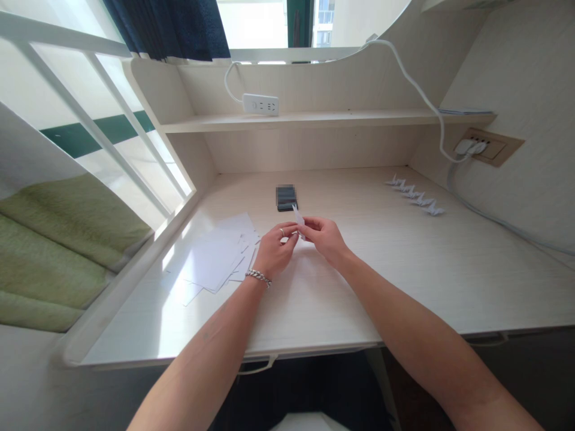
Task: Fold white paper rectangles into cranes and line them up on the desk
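My left hand (276, 245) and my right hand (326, 236) meet above the middle of the pale desk (404, 275), both pinched on a small folded piece of white paper (297, 216) whose point sticks up between them. The left hand wears a ring and a chain bracelet at the wrist. A loose pile of white paper sheets (215, 257) lies on the desk just left of my left hand. Behind the hands lies a dark phone (286, 198).
A row of several small white folded paper figures (415, 196) stands at the back right of the desk. A power strip (260, 104) sits on the shelf above, its cable running to a wall socket (487, 146) on the right. A green cushion (58, 239) lies at the left.
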`<state>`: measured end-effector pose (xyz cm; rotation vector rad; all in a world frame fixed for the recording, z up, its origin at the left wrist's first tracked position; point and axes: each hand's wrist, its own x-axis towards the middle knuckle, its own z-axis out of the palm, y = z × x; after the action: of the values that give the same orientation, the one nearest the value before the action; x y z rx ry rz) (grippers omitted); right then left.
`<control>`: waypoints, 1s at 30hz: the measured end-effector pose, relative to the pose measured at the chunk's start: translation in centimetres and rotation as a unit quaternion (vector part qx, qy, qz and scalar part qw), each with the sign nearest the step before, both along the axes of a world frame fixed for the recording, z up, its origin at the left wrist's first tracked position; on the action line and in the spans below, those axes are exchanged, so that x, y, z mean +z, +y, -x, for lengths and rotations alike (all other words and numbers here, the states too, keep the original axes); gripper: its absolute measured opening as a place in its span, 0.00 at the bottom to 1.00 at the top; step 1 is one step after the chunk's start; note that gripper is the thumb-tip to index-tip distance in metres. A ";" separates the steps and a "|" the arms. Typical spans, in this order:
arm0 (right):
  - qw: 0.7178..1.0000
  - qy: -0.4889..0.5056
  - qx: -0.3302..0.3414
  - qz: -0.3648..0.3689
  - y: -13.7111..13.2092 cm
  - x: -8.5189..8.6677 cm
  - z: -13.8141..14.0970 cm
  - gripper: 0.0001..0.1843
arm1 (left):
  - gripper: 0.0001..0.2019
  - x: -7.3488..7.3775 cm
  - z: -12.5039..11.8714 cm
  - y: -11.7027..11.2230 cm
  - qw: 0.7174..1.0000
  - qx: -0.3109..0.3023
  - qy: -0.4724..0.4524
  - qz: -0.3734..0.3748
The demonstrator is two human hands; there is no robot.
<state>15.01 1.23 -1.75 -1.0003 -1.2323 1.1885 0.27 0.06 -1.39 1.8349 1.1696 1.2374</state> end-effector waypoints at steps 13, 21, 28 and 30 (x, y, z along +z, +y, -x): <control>0.990 -0.119 0.072 0.028 -0.4 1.1 -1.5 0.09 | 0.16 0.0 0.9 0.7 0.990 0.006 -0.105 0.092; 0.995 -0.087 0.041 0.041 -0.7 1.5 -1.3 0.11 | 0.14 -0.1 0.6 0.7 0.976 0.008 -0.165 0.143; 0.994 -0.085 0.057 0.029 -0.7 1.6 -1.4 0.09 | 0.14 0.2 0.5 0.4 0.978 -0.014 -0.148 0.146; 0.995 -0.073 0.056 0.035 -0.8 1.7 -1.4 0.09 | 0.13 0.4 0.4 0.3 0.973 -0.014 -0.167 0.160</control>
<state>16.37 0.42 -0.05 -1.0977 -1.3846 1.2707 -0.17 0.33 -0.95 1.3440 1.0769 1.2043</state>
